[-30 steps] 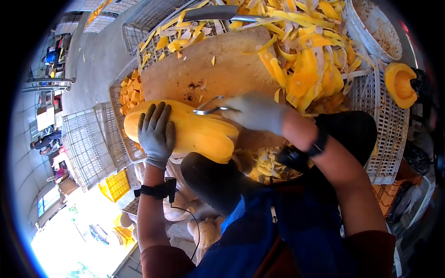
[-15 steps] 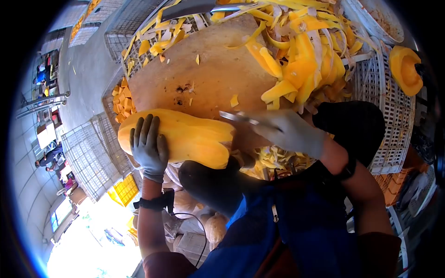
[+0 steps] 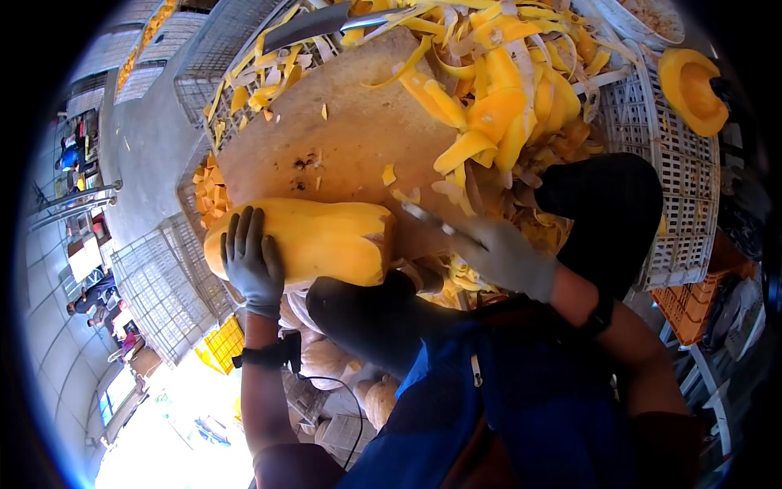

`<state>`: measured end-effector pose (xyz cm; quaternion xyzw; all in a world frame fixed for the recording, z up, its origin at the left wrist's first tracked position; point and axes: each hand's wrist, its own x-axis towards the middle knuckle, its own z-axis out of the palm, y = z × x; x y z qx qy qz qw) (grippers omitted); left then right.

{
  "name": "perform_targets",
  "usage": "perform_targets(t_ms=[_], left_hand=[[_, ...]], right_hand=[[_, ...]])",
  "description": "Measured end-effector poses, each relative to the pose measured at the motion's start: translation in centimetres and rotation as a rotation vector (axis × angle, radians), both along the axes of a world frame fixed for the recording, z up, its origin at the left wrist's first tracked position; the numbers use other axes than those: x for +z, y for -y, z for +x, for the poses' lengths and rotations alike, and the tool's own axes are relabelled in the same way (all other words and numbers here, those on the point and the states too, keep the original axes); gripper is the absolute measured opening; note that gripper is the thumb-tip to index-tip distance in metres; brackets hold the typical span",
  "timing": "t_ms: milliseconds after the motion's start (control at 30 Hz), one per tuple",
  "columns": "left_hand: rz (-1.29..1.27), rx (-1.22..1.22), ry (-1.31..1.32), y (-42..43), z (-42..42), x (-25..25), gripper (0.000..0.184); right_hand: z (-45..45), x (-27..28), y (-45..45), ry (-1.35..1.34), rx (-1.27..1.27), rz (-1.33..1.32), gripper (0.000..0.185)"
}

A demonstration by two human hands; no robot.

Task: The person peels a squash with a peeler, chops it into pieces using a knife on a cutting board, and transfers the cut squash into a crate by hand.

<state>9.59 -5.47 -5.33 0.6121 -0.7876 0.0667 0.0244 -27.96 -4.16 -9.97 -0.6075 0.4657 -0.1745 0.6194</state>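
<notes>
A peeled, orange-yellow butternut squash (image 3: 326, 236) lies on its side along the near edge of a wooden board (image 3: 342, 122). My gloved left hand (image 3: 251, 261) grips its rounded left end, with the fingers over the top. In my gloved right hand (image 3: 501, 257) is a peeler (image 3: 428, 218), somewhat blurred, its metal end pointing left. The peeler is just right of the squash's cut end, apart from it. A few small peel scraps lie on the board.
Long peel strips (image 3: 497, 106) are heaped at the board's far right. A large knife (image 3: 305, 28) lies at the far edge. Squash chunks (image 3: 212, 191) fill a crate at left. A white plastic crate (image 3: 684, 171) and a hollowed squash half (image 3: 691, 94) stand at right. Whole squashes (image 3: 326, 359) lie below.
The squash has rolled or turned slightly under my left hand, which keeps its grip. My right hand with the peeler has lowered slightly, away from the squash. The whole view has shifted a little.
</notes>
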Motion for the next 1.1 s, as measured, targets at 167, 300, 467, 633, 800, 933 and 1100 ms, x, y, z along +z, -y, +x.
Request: perform_targets(t_ms=[167, 300, 467, 633, 800, 933, 1100], left_hand=[[-0.071, 0.036, 0.036, 0.0, -0.4, -0.5, 0.037], [-0.109, 0.057, 0.020, -0.5, -0.6, -0.9, 0.037], [-0.174, 0.059, 0.023, -0.6, -0.5, -0.7, 0.034], [-0.206, 0.062, -0.027, -0.2, -0.6, -1.0, 0.033], [-0.224, 0.065, -0.020, -0.3, -0.7, -1.1, 0.033], [-0.225, 0.091, -0.028, 0.0, -0.9, -0.9, 0.032], [-0.248, 0.075, -0.021, 0.0, -0.7, -1.1, 0.031]], right_hand=[[5.8, 0.3, 1.3, -0.087, 0.047, -0.186, 0.034], [8.3, 3.1, -1.4, -0.296, -0.007, -0.408, 0.038], [4.8, 2.0, -6.2, -0.244, 0.075, -0.527, 0.038], [5.0, 2.1, -3.7, -0.148, -0.090, -0.564, 0.035], [5.8, 2.6, -3.7, -0.337, 0.110, -0.671, 0.037], [0.9, -0.7, -8.3, -0.353, 0.171, -0.626, 0.039], [4.3, 2.9, -5.7, -0.237, -0.021, -0.757, 0.041]])
